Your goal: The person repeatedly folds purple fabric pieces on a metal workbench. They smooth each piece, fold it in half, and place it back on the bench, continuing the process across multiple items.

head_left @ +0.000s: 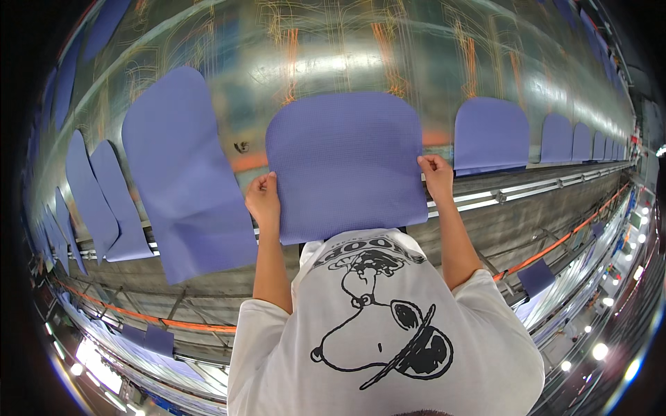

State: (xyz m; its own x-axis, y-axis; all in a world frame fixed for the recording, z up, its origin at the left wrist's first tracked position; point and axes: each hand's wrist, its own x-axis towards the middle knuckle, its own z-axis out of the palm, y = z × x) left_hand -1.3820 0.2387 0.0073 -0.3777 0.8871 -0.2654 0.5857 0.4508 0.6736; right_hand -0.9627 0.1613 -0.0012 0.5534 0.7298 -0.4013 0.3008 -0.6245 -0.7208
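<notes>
A purple textured sheet (347, 166) with rounded far corners lies in front of me, its near edge hanging close to my white shirt. My left hand (263, 199) pinches its left edge between thumb and fingers. On the opposite side, my right hand (437, 179) has the right edge in a similar pinch. Beneath the sheet is a shiny grey-green work surface (333, 62) with yellow and orange marks. What the sheet's underside looks like is hidden.
Just left lies a longer, creased purple sheet (184, 166), overhanging the surface's near edge. To the right is another purple sheet (491, 135), with several more beyond it. A metal rail (527, 188) runs along the near edge. An orange strip (555, 243) lies lower right.
</notes>
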